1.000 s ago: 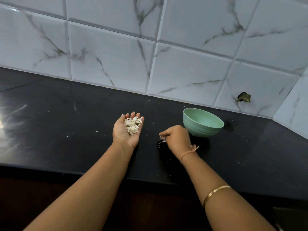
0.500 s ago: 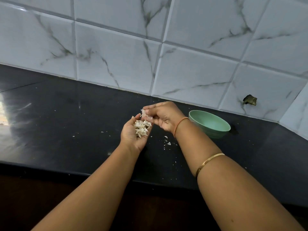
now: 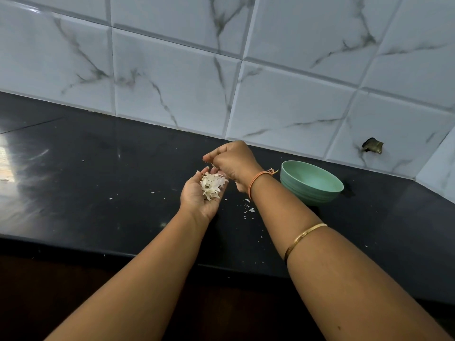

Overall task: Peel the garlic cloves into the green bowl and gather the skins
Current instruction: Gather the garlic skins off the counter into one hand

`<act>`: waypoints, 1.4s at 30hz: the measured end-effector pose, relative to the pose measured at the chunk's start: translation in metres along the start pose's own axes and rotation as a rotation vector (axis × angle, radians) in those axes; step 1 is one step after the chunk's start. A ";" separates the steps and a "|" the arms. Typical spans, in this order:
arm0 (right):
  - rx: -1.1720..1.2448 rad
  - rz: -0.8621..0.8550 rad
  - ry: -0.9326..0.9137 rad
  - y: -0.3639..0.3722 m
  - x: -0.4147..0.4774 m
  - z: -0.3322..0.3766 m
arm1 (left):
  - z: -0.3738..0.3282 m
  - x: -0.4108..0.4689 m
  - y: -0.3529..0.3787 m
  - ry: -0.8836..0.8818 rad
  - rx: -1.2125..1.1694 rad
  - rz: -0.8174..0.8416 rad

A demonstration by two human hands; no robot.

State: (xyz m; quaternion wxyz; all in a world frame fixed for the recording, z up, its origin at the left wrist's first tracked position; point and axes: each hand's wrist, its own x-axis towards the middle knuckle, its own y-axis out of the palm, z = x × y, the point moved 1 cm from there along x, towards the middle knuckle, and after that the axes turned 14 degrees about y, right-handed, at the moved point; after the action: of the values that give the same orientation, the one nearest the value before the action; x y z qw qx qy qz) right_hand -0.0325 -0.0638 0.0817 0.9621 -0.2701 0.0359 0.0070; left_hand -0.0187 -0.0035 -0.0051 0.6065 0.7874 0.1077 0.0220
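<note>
Two hands meet over the black counter (image 3: pixel 98 180), with the green bowl (image 3: pixel 302 193) just to their right. Gathering is the step in hand: the left hand (image 3: pixel 194 201) is cupped palm-up, fingers relaxed, under a heap of skins (image 3: pixel 213 184), while the right hand (image 3: pixel 234 161) bunches its fingertips above it, apparently pinching a scrap. Next, I judge, comes fine pinching at the flecks (image 3: pixel 251 209) beside the right wrist.
</note>
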 end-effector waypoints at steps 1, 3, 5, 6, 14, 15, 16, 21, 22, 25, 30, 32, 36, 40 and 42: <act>-0.017 -0.010 -0.018 0.000 0.001 -0.001 | 0.000 -0.001 0.001 0.001 -0.003 -0.007; -0.047 -0.038 -0.057 0.000 0.003 -0.003 | 0.000 -0.003 0.003 0.001 -0.008 -0.011; -0.036 -0.076 -0.095 -0.002 0.006 -0.006 | 0.000 -0.005 0.004 -0.001 -0.008 -0.009; -0.019 -0.090 -0.113 -0.004 0.006 -0.008 | 0.000 -0.006 0.004 -0.004 -0.009 -0.006; 0.162 -0.084 -0.086 -0.022 0.005 -0.018 | -0.002 -0.002 0.003 0.019 0.036 -0.035; 0.215 -0.124 -0.056 -0.026 0.008 -0.024 | -0.002 -0.002 0.003 0.022 0.042 -0.039; 0.271 -0.171 -0.017 -0.030 0.010 -0.032 | -0.002 -0.002 0.003 0.022 0.044 -0.042; 0.168 -0.420 0.114 -0.039 0.011 -0.087 | -0.002 -0.002 0.003 0.021 0.032 -0.048; 0.099 -0.418 0.130 -0.038 0.010 -0.097 | -0.002 -0.002 0.003 0.022 0.030 -0.049; -0.214 -0.315 0.133 -0.030 0.014 -0.116 | -0.003 -0.003 0.003 0.023 0.034 -0.051; -0.411 -0.051 -0.054 -0.009 0.006 -0.107 | -0.003 -0.003 0.003 0.028 0.040 -0.054; -0.322 -0.031 -0.130 -0.005 0.004 -0.102 | -0.003 -0.003 0.003 0.034 0.040 -0.055; -0.097 -0.239 -0.100 -0.009 0.011 -0.103 | -0.003 -0.004 0.002 0.043 0.055 -0.054; -0.433 -0.078 -0.098 -0.004 0.012 -0.105 | -0.003 -0.003 0.003 0.037 0.049 -0.060; -0.554 0.014 -0.200 -0.001 0.008 -0.104 | -0.003 -0.003 0.003 0.039 0.057 -0.062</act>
State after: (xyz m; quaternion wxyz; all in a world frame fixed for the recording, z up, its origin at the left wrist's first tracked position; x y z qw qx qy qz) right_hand -0.0312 -0.1190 -0.0072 0.8505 -0.5201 -0.0608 0.0496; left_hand -0.0218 -0.0018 -0.0014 0.5818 0.8002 0.1445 0.0156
